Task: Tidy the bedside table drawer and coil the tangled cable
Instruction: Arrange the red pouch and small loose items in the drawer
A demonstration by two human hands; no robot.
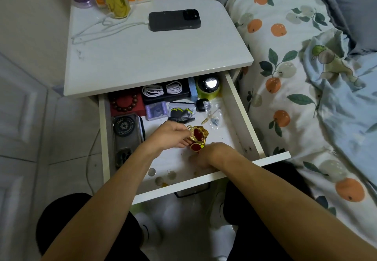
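Note:
The white drawer (240,105) of the bedside table (155,60) stands pulled out. Over its middle, my left hand (169,135) pinches a small gold-and-red ornament (199,134) by its left edge. My right hand (212,154) sits just below the ornament with its fingers curled down toward the drawer floor; what it holds is hidden. A coiled white cable (162,90) lies on a black case at the drawer's back. A loose, tangled white cable (95,28) runs across the tabletop to a black phone (174,20).
In the drawer lie a red box with a bead bracelet (124,102), a clear phone case (127,134), a purple box (156,110), gloves (181,113), plastic bags (214,115), a green tape roll (208,86) and coins (161,176). Bottles stand at the tabletop's back. The bed (295,77) borders the right.

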